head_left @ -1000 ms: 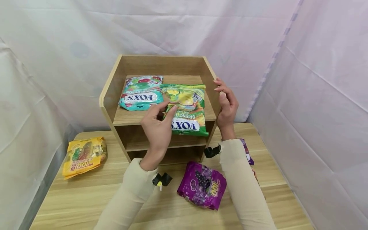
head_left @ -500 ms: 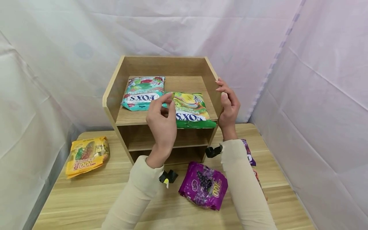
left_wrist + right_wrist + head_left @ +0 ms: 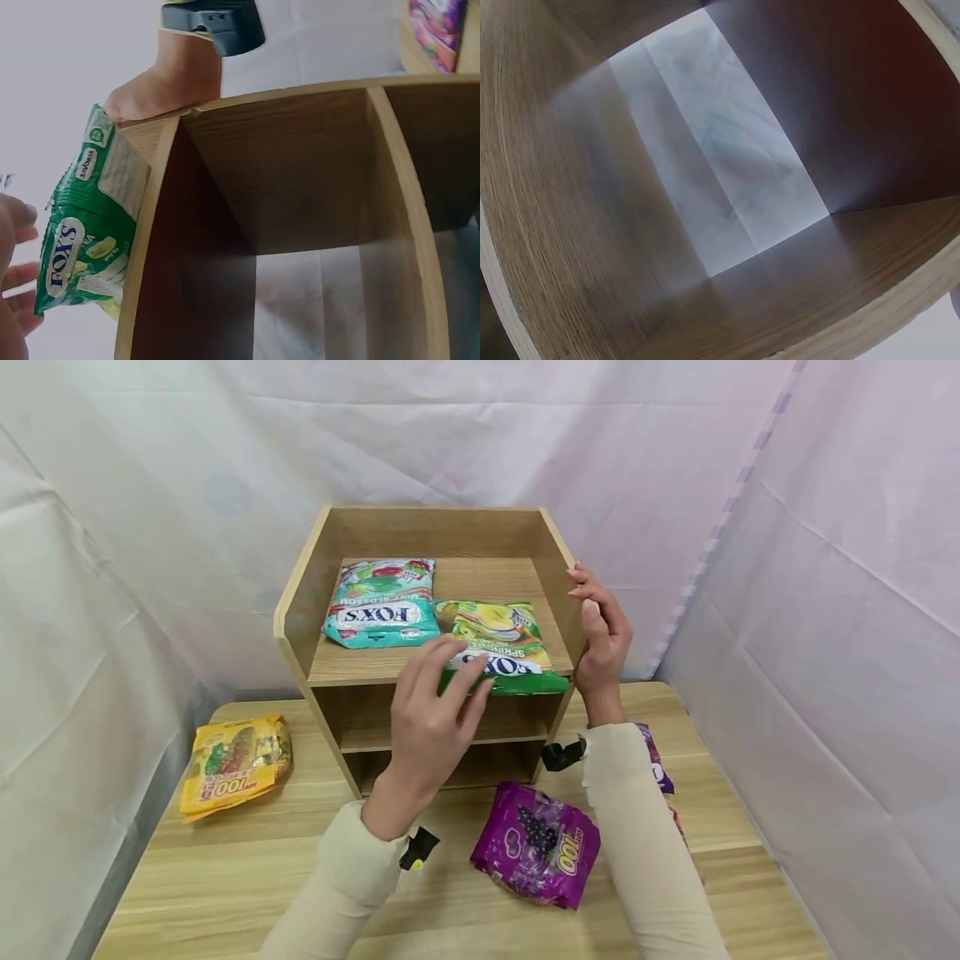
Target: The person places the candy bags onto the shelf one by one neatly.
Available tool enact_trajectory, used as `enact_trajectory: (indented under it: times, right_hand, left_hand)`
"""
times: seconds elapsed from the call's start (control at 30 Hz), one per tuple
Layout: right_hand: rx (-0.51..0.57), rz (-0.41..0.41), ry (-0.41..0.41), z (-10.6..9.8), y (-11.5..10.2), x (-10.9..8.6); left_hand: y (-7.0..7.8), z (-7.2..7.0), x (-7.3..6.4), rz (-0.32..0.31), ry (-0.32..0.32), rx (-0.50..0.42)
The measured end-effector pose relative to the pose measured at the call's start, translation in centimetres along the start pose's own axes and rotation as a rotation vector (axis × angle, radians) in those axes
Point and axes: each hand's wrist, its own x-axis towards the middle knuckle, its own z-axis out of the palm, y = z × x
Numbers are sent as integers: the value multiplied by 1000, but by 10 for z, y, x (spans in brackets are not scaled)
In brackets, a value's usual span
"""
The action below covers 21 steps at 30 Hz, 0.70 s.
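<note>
On the top level of a wooden shelf (image 3: 487, 578), a green candy bag (image 3: 517, 652) lies at the right, its lower end jutting past the front edge. My left hand (image 3: 433, 714) hovers at the bag's front left with relaxed, spread fingers. In the left wrist view, those fingers (image 3: 19, 277) show beside the green end of the bag (image 3: 90, 225). My right hand (image 3: 602, 647) holds the shelf's right side panel, fingertips over its sloping edge. A teal candy bag (image 3: 382, 602) lies to the left of the green one.
A yellow candy bag (image 3: 236, 764) lies on the table (image 3: 225, 877) left of the shelf. In front is a purple grape candy bag (image 3: 536, 847). More bags (image 3: 656, 760) are partly hidden by my right forearm. White cloth (image 3: 450, 435) hangs around.
The green bag has come down from my left hand's pinch onto the top shelf. My left hand has let go and spread its fingers near the bag's front. My right hand keeps its hold.
</note>
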Motion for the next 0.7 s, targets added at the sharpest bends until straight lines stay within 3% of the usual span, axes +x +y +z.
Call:
enact_trajectory:
  times: [0.07, 0.17, 0.4, 0.7]
  right_hand:
    - [6, -8, 3, -1, 0, 1]
    - [3, -12, 2, -1, 0, 0]
    - [-3, -2, -2, -1, -2, 0]
    - [-12, 16, -14, 1, -3, 0]
  left_hand:
    - [-1, 0, -2, 48, -58, 21]
    - [-1, 0, -4, 72, -121, 49]
    - [0, 2, -7, 106, -203, 195]
    - [-5, 8, -1, 37, -257, 184]
